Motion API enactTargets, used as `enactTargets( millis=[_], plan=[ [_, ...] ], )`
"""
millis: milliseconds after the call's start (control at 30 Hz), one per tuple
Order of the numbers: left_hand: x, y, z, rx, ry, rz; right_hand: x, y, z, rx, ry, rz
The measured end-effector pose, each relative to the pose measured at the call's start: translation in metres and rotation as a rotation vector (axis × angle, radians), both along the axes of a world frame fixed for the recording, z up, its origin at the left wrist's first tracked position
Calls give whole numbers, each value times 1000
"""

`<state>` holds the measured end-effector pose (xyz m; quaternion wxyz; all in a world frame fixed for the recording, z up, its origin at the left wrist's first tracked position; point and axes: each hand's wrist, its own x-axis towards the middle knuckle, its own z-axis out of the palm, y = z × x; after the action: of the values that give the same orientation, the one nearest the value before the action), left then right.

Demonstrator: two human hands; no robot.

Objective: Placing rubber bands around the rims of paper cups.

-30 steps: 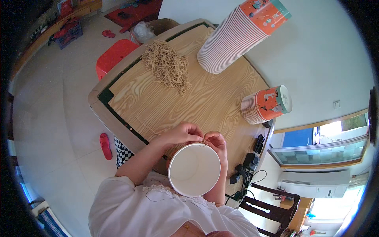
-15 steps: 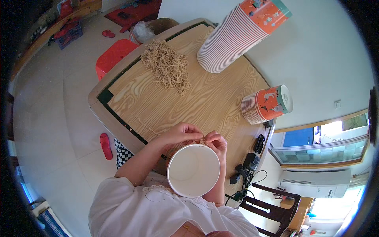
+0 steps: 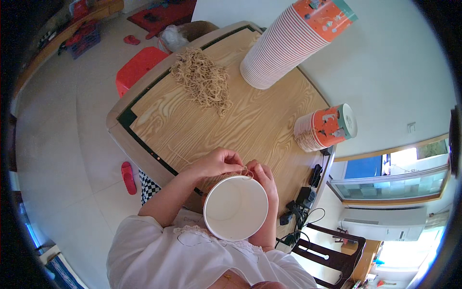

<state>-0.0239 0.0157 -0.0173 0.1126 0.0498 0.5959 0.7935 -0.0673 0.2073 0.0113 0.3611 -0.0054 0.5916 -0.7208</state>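
A large white paper cup (image 3: 236,207) is held against my chest, its open mouth facing up. At its far rim both hands work on a thin tan string (image 3: 246,171), which forms a small loop there. My left hand (image 3: 219,163) is closed in a pinch on the string, left of the loop. On the other side, my right hand (image 3: 262,177) also has its fingers closed on the string beside the cup's wall. The fingertips are small, and the cup's outer side is mostly hidden. A loose strand (image 3: 177,153) lies on the wood near my left wrist.
A tangled pile of tan strings (image 3: 202,82) lies on the wooden table (image 3: 250,130). Beyond it leans a tall stack of paper cups (image 3: 288,45); a shorter stack (image 3: 325,127) is at the right. Black cables and adapters (image 3: 301,207) sit along the right edge, by a dark chair (image 3: 332,257).
The fingers of both hands have shifted slightly around the string, and its loop shows more openly between them. The cup has stayed in place.
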Motion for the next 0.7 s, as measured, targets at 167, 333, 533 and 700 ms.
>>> enactTargets(
  millis=[167, 333, 533, 700],
  plan=[
    [-1, 0, -2, 2, 32, -2, -8, 1, 5, 106, 128, 192],
    [3, 1, 18, 5, 128, 29, -9, 3, 6, 85, 156, 211],
    [0, 1, 11, 19, 161, -90, -6, 0, 9, 31, 71, 214],
    [1, 0, 5, -107, 140, -40, -10, 10, -4, 38, 93, 226]
  ],
)
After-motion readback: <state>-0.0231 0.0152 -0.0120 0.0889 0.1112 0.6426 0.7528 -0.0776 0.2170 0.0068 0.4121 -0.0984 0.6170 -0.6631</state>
